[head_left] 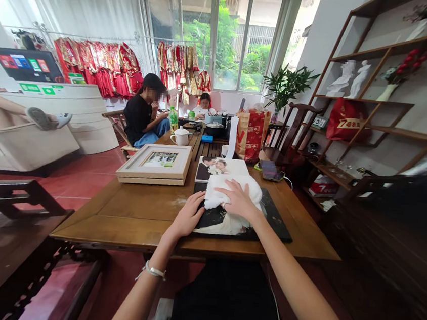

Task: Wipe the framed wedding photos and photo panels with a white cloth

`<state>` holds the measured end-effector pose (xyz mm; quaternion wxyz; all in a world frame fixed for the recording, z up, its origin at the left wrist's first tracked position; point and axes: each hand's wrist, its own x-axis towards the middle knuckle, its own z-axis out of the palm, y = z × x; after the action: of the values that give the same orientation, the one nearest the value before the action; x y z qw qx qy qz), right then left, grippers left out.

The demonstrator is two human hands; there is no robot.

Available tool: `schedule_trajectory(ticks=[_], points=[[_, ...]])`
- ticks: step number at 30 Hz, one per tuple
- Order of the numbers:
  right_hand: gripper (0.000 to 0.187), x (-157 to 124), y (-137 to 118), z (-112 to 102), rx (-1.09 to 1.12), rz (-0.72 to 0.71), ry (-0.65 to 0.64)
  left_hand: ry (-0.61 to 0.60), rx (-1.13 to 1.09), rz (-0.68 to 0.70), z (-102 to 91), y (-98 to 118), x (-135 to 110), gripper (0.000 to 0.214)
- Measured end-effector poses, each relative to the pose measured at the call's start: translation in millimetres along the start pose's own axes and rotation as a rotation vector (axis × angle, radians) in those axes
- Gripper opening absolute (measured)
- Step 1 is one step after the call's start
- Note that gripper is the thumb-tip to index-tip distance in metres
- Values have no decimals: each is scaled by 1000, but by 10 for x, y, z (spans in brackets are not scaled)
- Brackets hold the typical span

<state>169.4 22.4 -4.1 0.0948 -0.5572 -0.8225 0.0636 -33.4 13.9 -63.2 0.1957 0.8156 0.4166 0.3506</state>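
My right hand [237, 201] lies with fingers spread on a fluffy white cloth [216, 188], pressing it down. Beneath the cloth is a black board [279, 225] on the wooden table [147, 214]. A photo print of a couple [207, 167] shows just beyond the cloth. Nearer me, a pale area [225, 226] covers part of the board; whether it is cloth or print I cannot tell. My left hand [190, 212], fingers stretched out, rests at the board's left edge, its fingertips close to the cloth. Whatever lies under the cloth is hidden.
Stacked picture frames [154, 161] lie on the left. Beyond the board are a red paper bag [252, 136], a white teapot [181, 136] and a phone [272, 170] with a cable. A seated person [140, 109] is at the table's far left. Wooden chairs [296, 130] stand around.
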Motion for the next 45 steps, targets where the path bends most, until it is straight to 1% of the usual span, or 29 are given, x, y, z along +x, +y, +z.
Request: schedule_trajectory(ticks=[1,3,8,10,11,13,15,20,22,23,24,26,30,32,34,35,37,43,45], points=[[56,-34,-34,14,2,-10,6,1,-5,5,1,4,2,39],[57,-202,-106,45,6,-36,16,1,-13,13,5,12,7,41],[69,-874,-306,86,7,-119,30,7,-2,2,13,24,15,41],[72,-1039,-364,87,11,-121,20,6,0,8,11,27,14,42],[72,-1070,-380,86,15,-116,13,6,0,9,9,27,13,42],[71,-1019,-381,81,21,-93,-1,6,-1,1,3,28,11,42],[68,-840,-341,72,18,-53,-10,2,-10,-2,-4,27,8,41],[56,-235,-167,26,-1,93,18,0,-27,18,-13,21,4,41],[54,-118,-127,12,-2,119,25,4,-29,15,-11,19,4,40],[54,-114,-122,11,-3,119,25,4,-31,13,-9,18,4,40],[55,-147,-130,14,-2,107,20,4,-31,10,-6,17,5,40],[58,-319,-177,28,4,55,7,2,-27,0,-1,14,5,41],[70,-873,-333,49,34,-91,-15,-2,-11,-16,5,6,3,41],[74,-1090,-393,39,45,-120,-37,-1,-9,-6,4,3,0,41],[76,-1181,-418,19,53,-114,-64,-3,-5,1,4,4,-1,42],[76,-1172,-416,7,57,-102,-77,-3,-3,1,3,5,-1,42],[76,-1055,-389,-15,62,-66,-101,-2,1,-6,4,8,-1,42],[66,-351,-244,-72,56,97,-165,-11,-1,13,2,8,0,42],[62,-202,-228,-86,48,120,-180,-7,-6,21,-3,8,-1,43]])
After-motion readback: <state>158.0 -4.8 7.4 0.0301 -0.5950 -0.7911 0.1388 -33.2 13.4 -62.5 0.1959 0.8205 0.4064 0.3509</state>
